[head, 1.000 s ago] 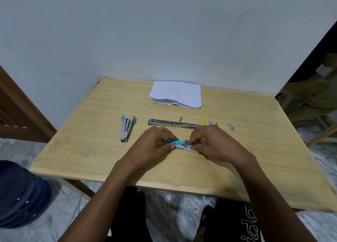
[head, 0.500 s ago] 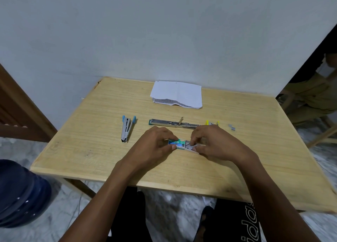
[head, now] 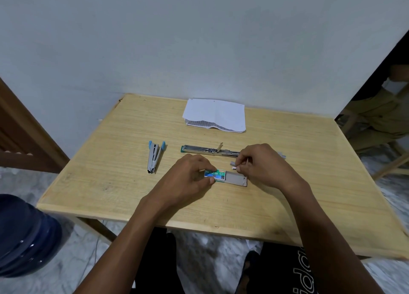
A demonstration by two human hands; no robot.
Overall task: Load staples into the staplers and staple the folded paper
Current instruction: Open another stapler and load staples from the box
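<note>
2 staplers, blue stapler (head: 154, 156) at 9 o'clock, green stapler (head: 199, 149) at centre, 1 staple box (head: 218, 175) at its 6 o'clock, 1 staple strip (head: 234, 162), 1 folded paper (head: 215, 115) at 12 o'clock, 1 table (head: 110, 183)

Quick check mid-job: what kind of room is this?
Likely a room in a home: a small wooden table against a bare wall, and a dark blue jug on the marbled floor.

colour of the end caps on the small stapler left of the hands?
Light blue caps on a silver stapler; clearest in the head view.
</note>
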